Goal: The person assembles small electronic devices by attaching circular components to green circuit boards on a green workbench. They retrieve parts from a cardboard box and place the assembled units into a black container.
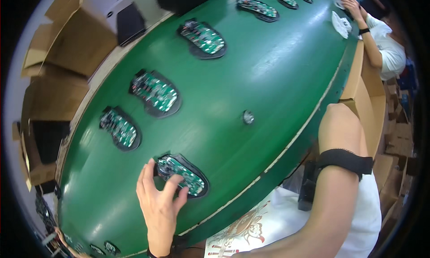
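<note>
Head view: my left hand (159, 204) is half open, fingers and thumb parted over the nearest circuit board (191, 179), which lies in its dark shell on the green belt (215, 128); my fingers cover part of its left end. My right hand (341, 123) bends down beside the cardboard box (365, 94), its fingers hidden, so I can't tell whether it holds anything. A small round piece (248, 117) lies to the right of my board, and three similar boards (156, 94) lie beyond it.
</note>
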The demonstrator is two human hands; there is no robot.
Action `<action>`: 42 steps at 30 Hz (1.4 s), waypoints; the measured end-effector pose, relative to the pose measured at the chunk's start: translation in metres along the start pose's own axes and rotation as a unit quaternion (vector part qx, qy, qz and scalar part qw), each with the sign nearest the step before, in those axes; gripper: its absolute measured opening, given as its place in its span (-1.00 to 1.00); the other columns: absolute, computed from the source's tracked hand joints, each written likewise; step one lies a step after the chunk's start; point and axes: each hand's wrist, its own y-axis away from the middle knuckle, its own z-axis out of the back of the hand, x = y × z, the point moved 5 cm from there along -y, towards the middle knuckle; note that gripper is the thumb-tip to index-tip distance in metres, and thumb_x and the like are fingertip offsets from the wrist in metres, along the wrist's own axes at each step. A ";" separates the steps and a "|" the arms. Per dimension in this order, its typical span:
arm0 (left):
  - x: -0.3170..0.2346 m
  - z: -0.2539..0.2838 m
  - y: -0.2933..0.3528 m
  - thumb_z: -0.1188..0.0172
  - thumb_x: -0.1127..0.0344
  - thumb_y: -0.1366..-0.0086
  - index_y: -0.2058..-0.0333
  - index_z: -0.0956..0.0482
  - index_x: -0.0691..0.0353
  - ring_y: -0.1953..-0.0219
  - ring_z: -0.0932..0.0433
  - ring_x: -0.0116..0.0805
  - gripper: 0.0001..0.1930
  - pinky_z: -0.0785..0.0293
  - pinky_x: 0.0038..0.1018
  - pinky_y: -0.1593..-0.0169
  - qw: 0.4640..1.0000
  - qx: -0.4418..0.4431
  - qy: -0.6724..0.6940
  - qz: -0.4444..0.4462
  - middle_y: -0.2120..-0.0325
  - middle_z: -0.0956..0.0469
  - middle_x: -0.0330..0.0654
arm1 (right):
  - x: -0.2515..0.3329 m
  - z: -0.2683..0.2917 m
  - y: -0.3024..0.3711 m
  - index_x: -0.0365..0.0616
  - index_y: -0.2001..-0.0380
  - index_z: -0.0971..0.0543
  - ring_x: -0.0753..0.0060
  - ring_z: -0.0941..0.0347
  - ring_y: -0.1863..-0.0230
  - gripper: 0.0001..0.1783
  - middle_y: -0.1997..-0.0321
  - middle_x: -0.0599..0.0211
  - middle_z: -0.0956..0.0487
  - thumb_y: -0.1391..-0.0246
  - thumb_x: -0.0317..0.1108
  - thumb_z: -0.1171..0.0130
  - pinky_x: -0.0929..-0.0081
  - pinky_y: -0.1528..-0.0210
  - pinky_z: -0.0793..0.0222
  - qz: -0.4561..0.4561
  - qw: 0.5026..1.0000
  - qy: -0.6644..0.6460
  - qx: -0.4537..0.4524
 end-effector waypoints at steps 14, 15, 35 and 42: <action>0.184 0.050 0.006 -0.32 0.34 -0.09 0.12 -0.62 -0.09 -0.14 -0.40 0.09 -0.67 -0.33 -0.09 -0.16 0.941 -0.239 -0.210 0.115 -0.01 -0.53 -0.02 | -0.039 -0.015 0.028 0.02 0.10 -0.62 0.17 -0.51 0.33 -0.55 0.07 0.23 -0.56 0.19 -0.43 -0.23 0.38 0.36 -0.57 -0.228 0.949 0.210 0.054; 0.190 0.053 0.008 -0.29 0.31 -0.15 0.08 -0.61 -0.11 -0.13 -0.40 0.05 -0.68 -0.35 -0.12 -0.16 0.941 -0.220 -0.216 0.139 -0.01 -0.53 -0.04 | -0.059 -0.019 0.041 0.02 -0.02 -0.54 0.10 -0.52 0.21 -0.41 -0.05 0.18 -0.50 0.22 -0.49 -0.30 0.31 0.32 -0.58 -0.260 0.919 0.293 0.052; 0.329 0.022 0.356 -0.22 -0.34 -0.12 -0.36 -0.20 -0.11 -0.35 -0.02 0.43 -0.11 -0.06 0.24 -0.30 0.784 -0.241 -0.087 0.565 -0.38 0.03 0.27 | -0.119 -0.038 0.116 -0.27 0.21 -0.56 0.15 -0.52 0.37 -0.62 0.24 0.10 -0.53 0.22 -0.70 -0.21 0.27 0.29 -0.43 -0.317 0.911 0.253 -0.080; 0.292 0.010 0.280 -0.24 -0.30 -0.14 -0.33 -0.24 0.05 -0.30 -0.08 0.49 -0.12 -0.11 0.14 -0.30 0.849 -0.244 -0.078 0.462 -0.33 -0.01 0.40 | -0.098 -0.067 0.060 -0.29 0.18 -0.57 0.28 -0.57 0.34 -0.59 0.20 0.13 -0.59 0.24 -0.66 -0.26 0.41 0.39 -0.48 -0.282 0.945 0.143 -0.083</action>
